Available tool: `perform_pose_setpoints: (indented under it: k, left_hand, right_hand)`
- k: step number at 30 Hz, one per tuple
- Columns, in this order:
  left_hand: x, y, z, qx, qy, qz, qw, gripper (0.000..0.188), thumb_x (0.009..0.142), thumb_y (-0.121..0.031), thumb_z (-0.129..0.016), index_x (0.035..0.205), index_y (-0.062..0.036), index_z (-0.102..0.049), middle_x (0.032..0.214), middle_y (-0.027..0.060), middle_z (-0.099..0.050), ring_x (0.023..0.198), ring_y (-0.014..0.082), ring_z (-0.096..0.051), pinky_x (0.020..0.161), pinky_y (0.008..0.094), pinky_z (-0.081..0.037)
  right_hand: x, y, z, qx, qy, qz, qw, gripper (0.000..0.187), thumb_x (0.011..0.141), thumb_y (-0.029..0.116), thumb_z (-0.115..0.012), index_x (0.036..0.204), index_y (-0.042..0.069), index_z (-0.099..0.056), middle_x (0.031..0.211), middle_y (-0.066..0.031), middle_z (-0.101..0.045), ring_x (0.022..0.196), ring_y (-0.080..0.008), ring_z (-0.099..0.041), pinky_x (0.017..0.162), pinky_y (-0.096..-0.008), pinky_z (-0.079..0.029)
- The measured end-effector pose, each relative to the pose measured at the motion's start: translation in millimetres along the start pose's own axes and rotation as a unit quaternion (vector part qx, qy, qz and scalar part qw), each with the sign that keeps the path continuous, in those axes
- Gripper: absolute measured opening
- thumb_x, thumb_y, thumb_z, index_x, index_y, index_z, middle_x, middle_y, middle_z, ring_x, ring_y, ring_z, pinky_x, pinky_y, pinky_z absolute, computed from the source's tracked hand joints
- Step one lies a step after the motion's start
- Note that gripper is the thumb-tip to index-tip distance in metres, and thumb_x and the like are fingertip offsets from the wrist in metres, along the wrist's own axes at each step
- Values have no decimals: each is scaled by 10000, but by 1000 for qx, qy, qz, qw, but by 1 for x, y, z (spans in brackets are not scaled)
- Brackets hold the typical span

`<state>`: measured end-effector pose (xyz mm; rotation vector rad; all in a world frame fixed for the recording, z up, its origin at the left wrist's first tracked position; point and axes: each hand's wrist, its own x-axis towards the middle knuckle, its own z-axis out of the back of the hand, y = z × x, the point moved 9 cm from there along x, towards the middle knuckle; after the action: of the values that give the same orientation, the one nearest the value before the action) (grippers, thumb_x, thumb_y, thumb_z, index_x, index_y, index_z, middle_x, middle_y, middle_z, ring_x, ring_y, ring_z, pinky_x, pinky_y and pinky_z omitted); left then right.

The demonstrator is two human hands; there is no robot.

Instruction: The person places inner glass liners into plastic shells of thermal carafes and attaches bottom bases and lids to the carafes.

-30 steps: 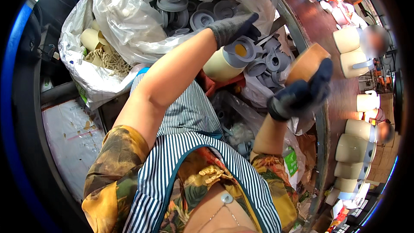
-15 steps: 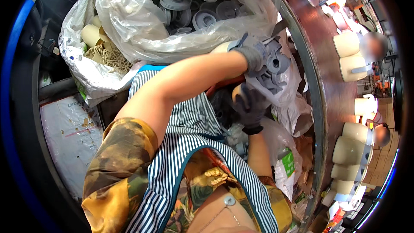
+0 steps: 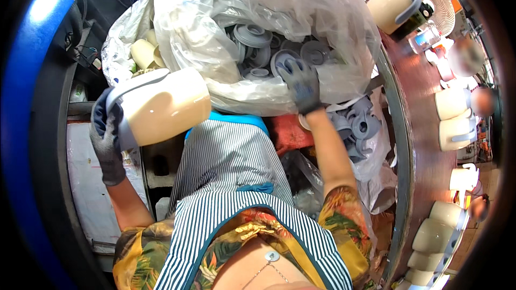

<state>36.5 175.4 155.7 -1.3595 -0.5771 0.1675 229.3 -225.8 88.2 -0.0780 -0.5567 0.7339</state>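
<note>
In my gloved left hand, at the left, is a large cream jug lying on its side in the air. My fingers wrap round its grey handle. My gloved right hand reaches into a clear plastic bag ahead of me. Its fingers curl over the rim of a grey round lid, and the glove covers part of that lid. More grey round lids lie heaped around it in the bag.
A smaller bag of grey plastic parts stands below my right forearm. Beyond a metal edge, the brown table carries several cream jugs and a fan. A white sack with cream pieces stands at the left.
My left hand has swung from the bag of grey parts at the right over to the left, carrying the jug. My right hand has moved forward onto a lid in the big bag.
</note>
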Motion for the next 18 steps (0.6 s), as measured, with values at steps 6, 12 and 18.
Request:
perform_pose_setpoints:
  k: [6, 12, 18]
  left_hand:
    - [-10, 33, -25, -86, -22, 62, 994, 385, 954, -147, -601, 1304, -6, -522, 1147, 30, -598, 995, 80, -555, 891, 217, -442]
    - [-19, 37, -14, -146, -65, 66, 985, 360, 961, -189, -596, 1274, -22, -534, 1055, -1, -610, 942, 71, -562, 861, 231, -459]
    - [-31, 73, -34, -137, -45, 109, 984, 309, 1001, -216, -524, 1252, -37, -551, 946, -12, -596, 858, 69, -545, 804, 234, -455]
  right_hand:
    - [27, -6, -166, -142, 420, 191, 876, 300, 948, 328, -453, 1181, 331, -643, 1487, -80, -378, 1401, -344, -283, 1104, -579, -244]
    - [24, -11, 39, 7, 58, -10, 998, 391, 831, 284, -620, 1138, 42, -611, 1183, -159, -591, 1058, -316, -552, 940, -478, -405]
    - [-122, 115, 67, 175, 150, -82, 970, 631, 720, 452, -712, 1226, 97, -586, 1152, -142, -612, 977, -320, -562, 966, -517, -398]
